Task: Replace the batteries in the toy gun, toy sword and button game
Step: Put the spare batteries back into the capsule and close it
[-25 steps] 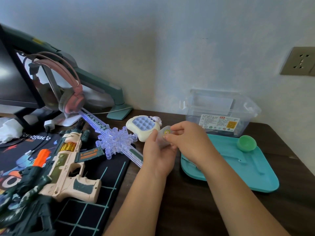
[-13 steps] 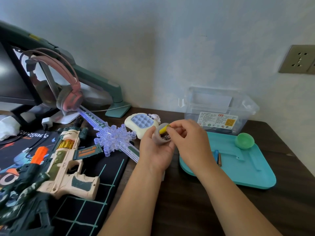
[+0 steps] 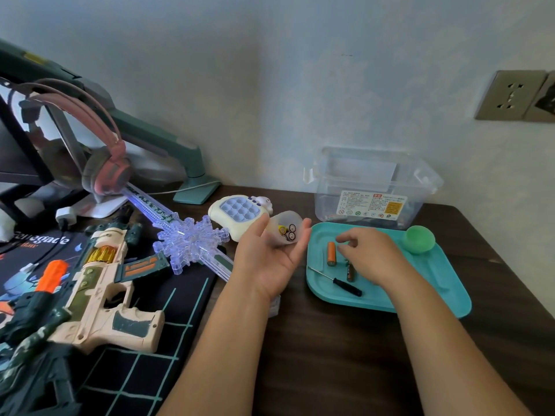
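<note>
Left hand [image 3: 268,261] holds frosted plastic cup [image 3: 287,218] of cylindrical batteries [image 3: 287,232].

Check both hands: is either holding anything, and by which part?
The left hand cups a translucent capsule of batteries by its outer sides, between thumb and fingers. The right hand hovers over the teal tray, apparently empty.

Your tray [image 3: 444,274] is smooth teal plastic on a matt, dark wood-grain table [image 3: 330,340]. Behind the tray, the box [image 3: 372,187] is clear glossy plastic. Left of the tray, the sword [image 3: 192,244] is translucent plastic and the gun [image 3: 99,283] matt plastic.
</note>
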### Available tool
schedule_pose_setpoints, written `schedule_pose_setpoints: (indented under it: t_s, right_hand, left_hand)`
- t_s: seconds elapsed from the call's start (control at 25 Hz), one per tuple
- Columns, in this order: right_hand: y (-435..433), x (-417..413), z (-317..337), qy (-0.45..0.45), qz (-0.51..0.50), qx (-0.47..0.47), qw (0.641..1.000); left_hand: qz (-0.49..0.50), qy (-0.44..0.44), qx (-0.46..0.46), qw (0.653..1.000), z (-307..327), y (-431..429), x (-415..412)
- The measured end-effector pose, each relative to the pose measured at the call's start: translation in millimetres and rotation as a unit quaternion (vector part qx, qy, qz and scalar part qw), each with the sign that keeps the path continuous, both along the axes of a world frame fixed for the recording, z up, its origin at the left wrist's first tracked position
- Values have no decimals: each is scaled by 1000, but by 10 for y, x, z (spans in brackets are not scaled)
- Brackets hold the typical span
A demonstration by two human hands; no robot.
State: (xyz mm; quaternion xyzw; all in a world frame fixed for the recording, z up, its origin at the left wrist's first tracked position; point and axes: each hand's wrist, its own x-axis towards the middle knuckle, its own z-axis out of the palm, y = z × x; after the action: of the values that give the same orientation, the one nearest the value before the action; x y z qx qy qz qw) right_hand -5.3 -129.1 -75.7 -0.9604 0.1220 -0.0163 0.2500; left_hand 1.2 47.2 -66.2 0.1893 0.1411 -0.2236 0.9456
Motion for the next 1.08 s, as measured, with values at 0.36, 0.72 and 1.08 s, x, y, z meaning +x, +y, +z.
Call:
schedule_pose_setpoints:
  t_s: [0.36,0.72,1.08]
  right_hand:
    - [181,58,-176,-36,28,-73,996]
    - [418,-196,374,-346,8,316,883]
    - [672,-22,-74,-479,65,67,873]
  left_hand:
    - [9,-28,-35,999,96,23,-30]
    - [20,9,-83,996,23,35,45]
    - [-32,-35,23,999,12,-63,-15]
